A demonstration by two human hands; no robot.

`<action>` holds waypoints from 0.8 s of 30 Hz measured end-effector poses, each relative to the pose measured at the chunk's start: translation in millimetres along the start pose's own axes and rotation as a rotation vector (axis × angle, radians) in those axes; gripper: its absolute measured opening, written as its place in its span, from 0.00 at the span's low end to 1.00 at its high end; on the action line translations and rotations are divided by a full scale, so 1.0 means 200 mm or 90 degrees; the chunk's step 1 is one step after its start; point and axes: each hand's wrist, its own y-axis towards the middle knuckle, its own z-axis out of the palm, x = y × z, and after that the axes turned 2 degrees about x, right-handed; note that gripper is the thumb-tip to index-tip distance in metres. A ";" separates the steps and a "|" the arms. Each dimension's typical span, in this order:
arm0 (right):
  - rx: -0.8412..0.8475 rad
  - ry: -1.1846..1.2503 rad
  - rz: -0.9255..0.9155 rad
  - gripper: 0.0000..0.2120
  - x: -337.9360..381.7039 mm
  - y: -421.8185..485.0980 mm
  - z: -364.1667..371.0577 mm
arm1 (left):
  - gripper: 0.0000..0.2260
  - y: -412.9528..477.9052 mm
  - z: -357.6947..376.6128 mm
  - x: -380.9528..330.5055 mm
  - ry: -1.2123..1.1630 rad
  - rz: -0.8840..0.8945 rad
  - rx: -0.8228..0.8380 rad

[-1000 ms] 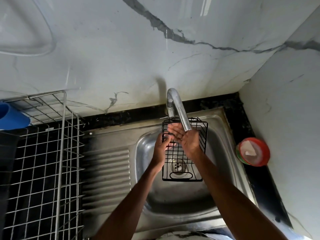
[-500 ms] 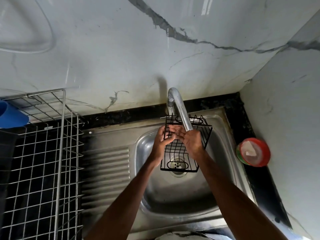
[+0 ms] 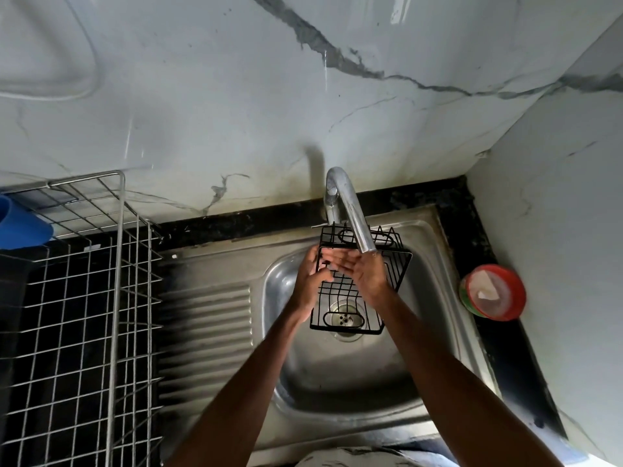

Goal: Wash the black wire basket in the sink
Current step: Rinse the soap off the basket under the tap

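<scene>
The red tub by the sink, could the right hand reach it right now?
Probably yes. The red tub sits on the counter right of the sink, nothing stands between it and the right hand, which is open over the basket; the left hand grips that.

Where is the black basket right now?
In the head view, the black wire basket is mid-frame over the sink, under the faucet, gripped by the left hand, with the right hand open against it.

Silver wire rack (image 3: 117,298), blue cup (image 3: 20,227), red tub (image 3: 492,293)
</scene>
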 end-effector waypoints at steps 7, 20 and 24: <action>-0.098 -0.114 0.136 0.16 -0.22 -0.13 -0.10 | 0.32 -0.01 0.05 0.01 -0.052 -0.045 -0.014; -0.047 -0.216 -0.149 0.19 -0.12 -0.05 0.03 | 0.37 -0.05 -0.01 -0.02 -0.033 -0.003 -0.029; -0.078 -0.182 -0.138 0.15 -0.16 -0.09 -0.06 | 0.39 -0.02 -0.02 0.05 -0.010 -0.031 -0.063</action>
